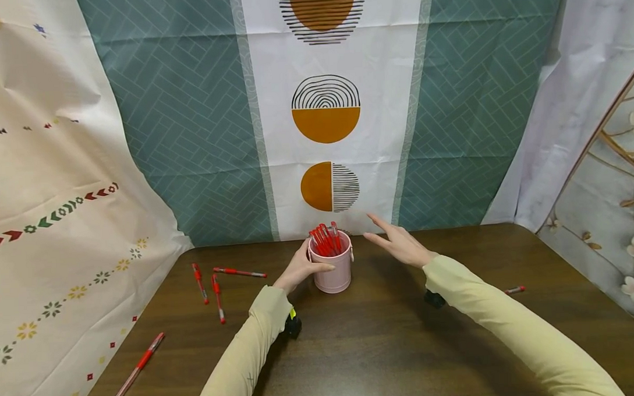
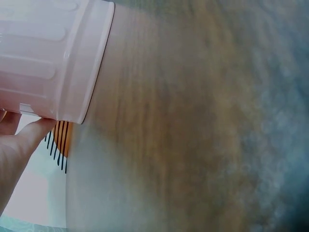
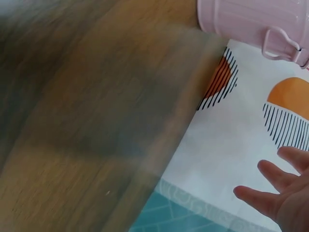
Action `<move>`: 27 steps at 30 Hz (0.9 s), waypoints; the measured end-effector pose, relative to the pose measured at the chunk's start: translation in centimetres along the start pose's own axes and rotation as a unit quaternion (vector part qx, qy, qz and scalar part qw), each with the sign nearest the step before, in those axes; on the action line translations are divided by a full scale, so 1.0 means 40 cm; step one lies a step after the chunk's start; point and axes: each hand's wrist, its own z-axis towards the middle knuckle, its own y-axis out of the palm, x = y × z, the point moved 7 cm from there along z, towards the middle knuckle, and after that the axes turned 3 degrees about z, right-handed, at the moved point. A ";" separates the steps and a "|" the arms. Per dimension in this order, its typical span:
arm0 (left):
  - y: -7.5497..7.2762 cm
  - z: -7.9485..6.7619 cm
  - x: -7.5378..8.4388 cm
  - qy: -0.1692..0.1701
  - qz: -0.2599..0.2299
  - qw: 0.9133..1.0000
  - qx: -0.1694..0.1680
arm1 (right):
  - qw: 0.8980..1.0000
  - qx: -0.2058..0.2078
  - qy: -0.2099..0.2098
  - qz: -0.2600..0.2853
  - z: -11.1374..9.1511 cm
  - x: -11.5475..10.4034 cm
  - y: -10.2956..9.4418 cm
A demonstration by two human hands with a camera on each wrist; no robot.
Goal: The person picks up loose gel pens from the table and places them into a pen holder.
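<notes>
A pink pail (image 1: 334, 280) stands upright on the table near its back edge, with several red-capped pens (image 1: 326, 241) leaning in it. My left hand (image 1: 301, 266) grips the pail from its left side, the thumb across the front and the other fingers partly hidden behind. In the left wrist view, fingers of that hand (image 2: 14, 150) touch the pail's wall. Off to the right of the pail, my right hand (image 1: 402, 245) hovers with its fingers extended, apart from it and holding nothing. The pail's wire handle (image 3: 279, 46) shows in the right wrist view.
On the left side of the table (image 1: 354, 360) lie a pen (image 1: 200, 282), a second pen (image 1: 218, 299), a third pen (image 1: 240, 273) and a longer, larger-looking pen (image 1: 134, 373). Another pen (image 1: 515, 289) lies partly behind my right sleeve. A patterned curtain (image 1: 326, 151) hangs behind the table.
</notes>
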 end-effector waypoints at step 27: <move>0.002 -0.004 0.004 0.006 -0.009 1.000 -0.004 | 0.995 -0.095 -0.007 -0.028 -0.179 0.120 -0.084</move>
